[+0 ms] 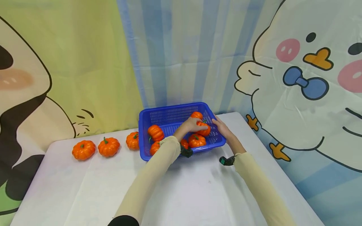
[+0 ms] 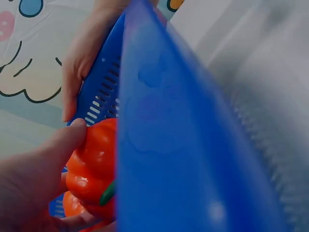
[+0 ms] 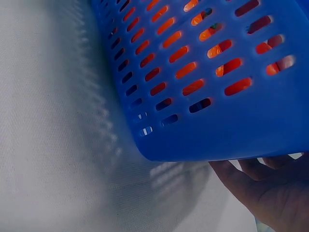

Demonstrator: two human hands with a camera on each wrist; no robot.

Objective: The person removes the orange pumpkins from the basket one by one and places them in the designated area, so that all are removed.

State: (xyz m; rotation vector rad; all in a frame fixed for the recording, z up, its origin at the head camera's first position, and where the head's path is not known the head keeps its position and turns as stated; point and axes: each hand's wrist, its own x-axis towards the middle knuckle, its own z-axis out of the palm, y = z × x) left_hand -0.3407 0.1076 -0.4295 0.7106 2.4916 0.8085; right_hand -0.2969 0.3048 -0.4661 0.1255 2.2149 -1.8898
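Note:
A blue plastic basket (image 1: 169, 111) with slotted walls stands on the table, holding several small orange toy pumpkins. My left hand (image 1: 192, 125) reaches into its right part and grips one pumpkin (image 1: 204, 129). In the left wrist view, the thumb lies on top of that glossy pumpkin (image 2: 94, 164) and fingers show beneath it; a blue basket wall hides its right side. At the basket's right end, my right hand (image 1: 223, 128) holds the rim. The right wrist view shows the right hand's fingers (image 3: 251, 181) against the basket edge, their tips partly hidden.
Three more pumpkins sit on the white table (image 1: 85, 194) left of the basket: one far left (image 1: 84, 150), one beside it (image 1: 108, 147), and one close to the basket wall (image 1: 132, 141). A printed cartoon curtain (image 1: 181, 56) hangs right behind the table.

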